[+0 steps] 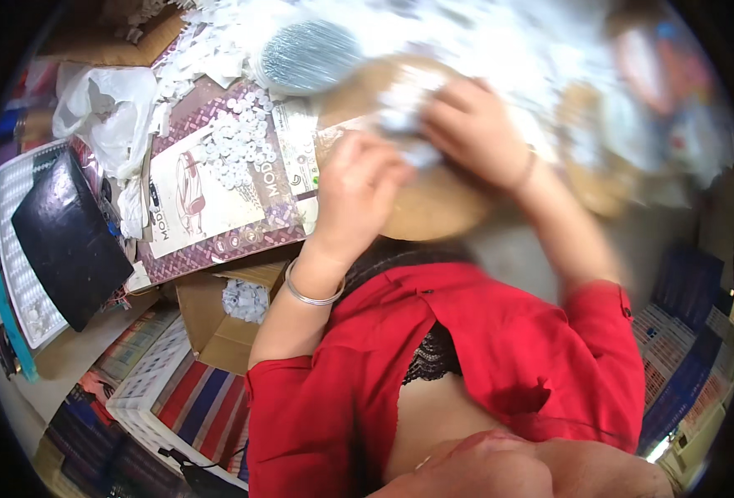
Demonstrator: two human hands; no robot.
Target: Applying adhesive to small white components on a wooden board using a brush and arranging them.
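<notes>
My left hand [354,191], with a silver bangle on its wrist, is above a round brown board [433,212]. Its fingertips are pinched together; what they hold is too small to name. My right hand [477,133] is across from it with the fingers curled inward, somewhat smeared by motion. A blurred heap of small white pieces [408,93] lies on the board beside the right fingers. Between the two hands shows a pale piece [421,153], its kind unclear. Behind the board stands a round tub of thin, shiny metal pins [310,56].
Left on the table, small white plastic parts [238,145] are spread over a printed sheet. White strips [209,50] and a plastic bag [105,108] lie farther back. An open carton [209,311] with grey-white pieces is below the table edge. A black panel [72,236] leans on a white tray.
</notes>
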